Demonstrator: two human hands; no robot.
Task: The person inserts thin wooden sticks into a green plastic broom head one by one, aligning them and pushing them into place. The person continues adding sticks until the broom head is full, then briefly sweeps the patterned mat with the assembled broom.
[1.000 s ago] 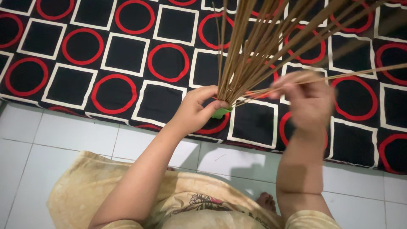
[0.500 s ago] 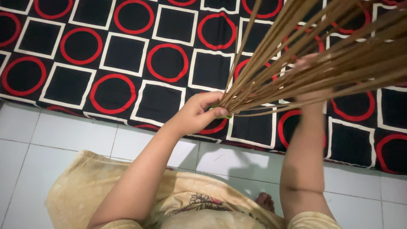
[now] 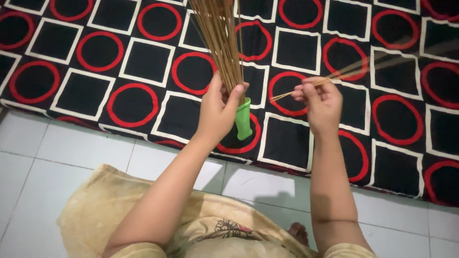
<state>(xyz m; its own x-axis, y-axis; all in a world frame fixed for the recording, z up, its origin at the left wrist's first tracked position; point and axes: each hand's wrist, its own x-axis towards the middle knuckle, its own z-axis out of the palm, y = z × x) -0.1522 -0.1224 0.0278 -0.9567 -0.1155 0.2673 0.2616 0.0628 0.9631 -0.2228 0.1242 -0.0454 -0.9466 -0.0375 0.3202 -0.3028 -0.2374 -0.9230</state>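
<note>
Broom sticks (image 3: 221,43) rise in a bundle from our left hand (image 3: 217,112), clenched around them just above the green handle (image 3: 243,122). Our right hand (image 3: 319,102), just beside, pinches a single loose stick (image 3: 330,76) over the patterned mat (image 3: 95,71).

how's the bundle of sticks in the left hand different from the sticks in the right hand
The bundle is thick, many sticks packed upright in the left hand, with a green handle below. The loose sticks are only a few, pinched in the right hand and slanting sideways, blurred. Both are thin and brown.
</note>
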